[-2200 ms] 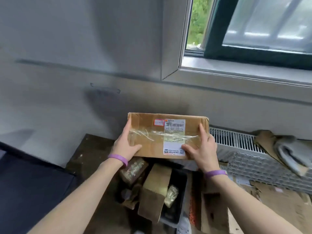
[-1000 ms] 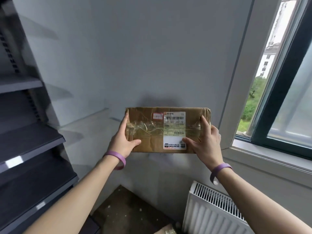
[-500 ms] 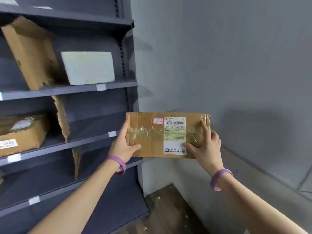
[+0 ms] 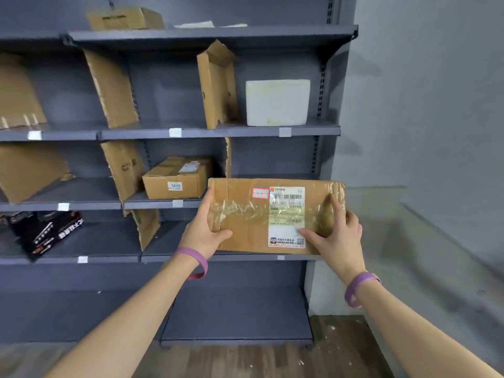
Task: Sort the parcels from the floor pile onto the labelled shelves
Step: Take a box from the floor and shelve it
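I hold a flat brown cardboard parcel (image 4: pixel 245 214) with clear tape and a white shipping label, label side toward me. My left hand (image 4: pixel 203 231) grips its left edge and my right hand (image 4: pixel 336 236) grips its right edge. The parcel hangs in the air in front of the grey metal shelving unit (image 4: pixel 218 130), level with the right-hand bays of the lower shelves. Small white labels mark the shelf edges.
Cardboard dividers (image 4: pixel 218 83) split the shelves into bays. A white parcel (image 4: pixel 277 102) stands in the upper right bay, a brown box (image 4: pixel 177 177) in a middle bay, a black packet (image 4: pixel 45 231) lower left. A grey wall (image 4: pixel 422 132) is at the right, wooden floor (image 4: pixel 272 361) below.
The view has swung left from the window and floor pile to face the shelving. The parcel stays held in both hands, carried along to the front of the shelves.
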Available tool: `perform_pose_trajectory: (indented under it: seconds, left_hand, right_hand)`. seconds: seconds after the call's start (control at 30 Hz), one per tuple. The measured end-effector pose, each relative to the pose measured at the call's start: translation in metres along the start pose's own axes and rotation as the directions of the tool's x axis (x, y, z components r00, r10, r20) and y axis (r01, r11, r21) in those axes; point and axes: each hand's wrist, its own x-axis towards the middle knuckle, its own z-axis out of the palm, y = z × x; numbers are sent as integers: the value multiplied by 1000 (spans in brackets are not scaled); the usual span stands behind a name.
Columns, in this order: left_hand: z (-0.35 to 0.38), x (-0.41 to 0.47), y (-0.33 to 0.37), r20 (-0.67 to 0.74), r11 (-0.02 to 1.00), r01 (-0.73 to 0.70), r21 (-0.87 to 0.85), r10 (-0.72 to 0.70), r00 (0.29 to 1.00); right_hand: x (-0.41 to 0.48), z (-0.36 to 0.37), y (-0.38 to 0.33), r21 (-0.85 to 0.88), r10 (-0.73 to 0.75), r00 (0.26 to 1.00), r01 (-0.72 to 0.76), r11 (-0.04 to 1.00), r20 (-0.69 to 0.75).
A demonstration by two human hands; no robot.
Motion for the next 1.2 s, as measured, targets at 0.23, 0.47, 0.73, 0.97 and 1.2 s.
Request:
perform_pose_trajectory:
  seconds: [0.23, 0.47, 0.73, 0.97, 1.2]
  left_hand:
    - [-72, -7, -36, -92, 1000, 28, 9, -27, 995]
    - [-151, -1, -87, -115, 998, 58, 9, -57, 992]
    - [-227, 16, -147, -93, 996, 87, 16, -85, 992]
    - [-259, 45, -172, -97, 996, 87, -8, -88, 991]
    - [-275, 66, -194, -140, 990, 141, 26, -136, 981]
  right_hand:
    - [-5, 59, -60, 37, -67, 996, 65, 997, 67]
    - [-25, 126, -124, 44, -93, 993, 90, 995, 74]
    - [-47, 196, -183, 43, -71, 994, 67, 997, 80]
    - [-33, 231, -214, 28, -72, 994, 70, 997, 87]
    - [-6, 280, -222, 47, -97, 986, 91, 995, 139]
